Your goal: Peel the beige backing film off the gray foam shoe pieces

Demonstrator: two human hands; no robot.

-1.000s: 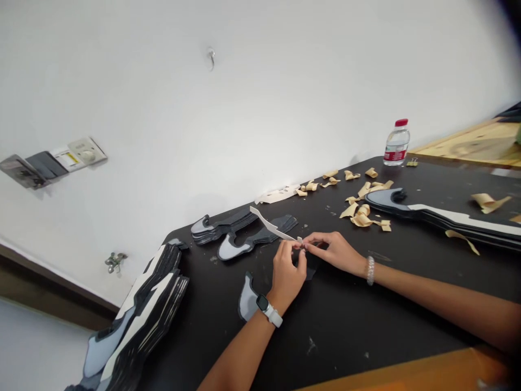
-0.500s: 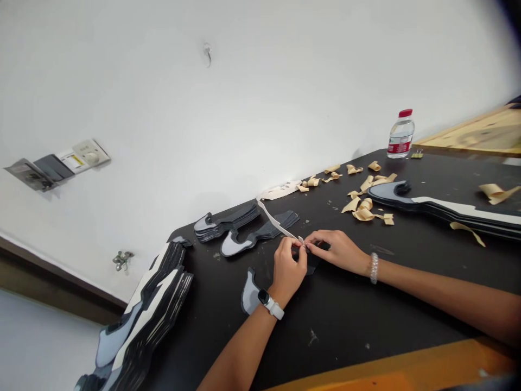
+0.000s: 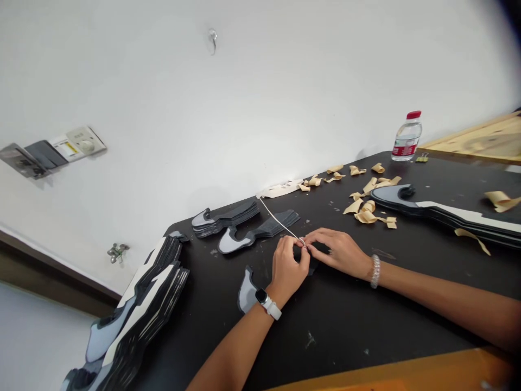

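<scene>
My left hand (image 3: 288, 270), with a white watch on its wrist, and my right hand (image 3: 337, 251), with a beaded bracelet, meet at the middle of the black table (image 3: 345, 320). Their fingertips pinch a small dark sheet piece (image 3: 312, 265) and the end of a thin white strip (image 3: 280, 219). The strip runs up and left from my fingers, seen nearly edge-on. Most of the dark piece is hidden by my hands. A single grey-and-black shaped cutout (image 3: 247, 292) lies just left of my left wrist.
Stacks of layered shoe-shaped cutouts (image 3: 138, 307) lie at the table's left end, more at the back (image 3: 226, 218) and right (image 3: 456, 217). Curled tan peelings (image 3: 364, 209) are scattered behind them. A water bottle (image 3: 407, 137) and a binder clip (image 3: 422, 157) stand at the far edge.
The white strip has turned from showing its flat face to nearly edge-on and looks thinner. My hands stay pinched together on it, and the view has shifted slightly.
</scene>
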